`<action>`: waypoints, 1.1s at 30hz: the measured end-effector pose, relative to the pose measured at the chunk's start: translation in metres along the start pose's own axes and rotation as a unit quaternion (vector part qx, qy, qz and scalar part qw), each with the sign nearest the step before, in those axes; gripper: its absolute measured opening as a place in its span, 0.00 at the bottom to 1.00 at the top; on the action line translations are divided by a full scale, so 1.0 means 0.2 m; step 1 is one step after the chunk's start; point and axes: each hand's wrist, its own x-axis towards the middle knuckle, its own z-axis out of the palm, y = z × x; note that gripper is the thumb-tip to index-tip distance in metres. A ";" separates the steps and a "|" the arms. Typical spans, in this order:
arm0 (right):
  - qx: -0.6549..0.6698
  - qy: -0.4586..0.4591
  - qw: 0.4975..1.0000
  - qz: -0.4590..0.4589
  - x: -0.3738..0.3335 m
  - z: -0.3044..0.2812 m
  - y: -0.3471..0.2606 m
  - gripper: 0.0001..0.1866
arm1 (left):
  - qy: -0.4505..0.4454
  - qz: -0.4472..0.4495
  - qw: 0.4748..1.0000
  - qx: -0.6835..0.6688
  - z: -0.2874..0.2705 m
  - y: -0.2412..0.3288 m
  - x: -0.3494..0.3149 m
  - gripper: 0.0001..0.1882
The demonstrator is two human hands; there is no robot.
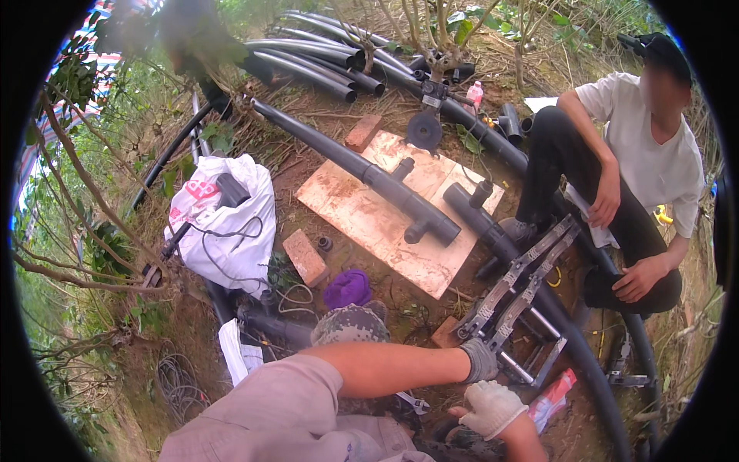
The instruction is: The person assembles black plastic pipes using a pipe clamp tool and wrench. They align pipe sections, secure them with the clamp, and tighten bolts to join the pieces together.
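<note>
My left arm reaches across to the right. The grey-gloved left hand (481, 360) is closed at the lower left end of a metal pipe clamp frame (512, 296), partly hidden by the glove. This frame sits over a black plastic pipe (495, 231) that has a short branch on top. Just below, my right hand (493, 410), in a whitish knit glove, has its fingers curled; whatever they hold, if anything, is hidden. Beside it, under my left arm, lies a metal wrench (416, 403). A red and white packet (554, 396) lies to the right of this hand.
A stained board (346, 204) bears a long black pipe (362, 165) with branches. Bricks (305, 258), a purple cloth (346, 289) and a white sack (231, 223) lie left. More pipes (308, 73) are stacked far back. A person (639, 169) sits at right, near another pipe.
</note>
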 end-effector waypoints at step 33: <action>0.012 -0.016 1.000 -0.003 0.03 -0.01 0.03 0.26 | 0.006 -0.015 1.000 0.010 0.11 -0.02 0.10 0.15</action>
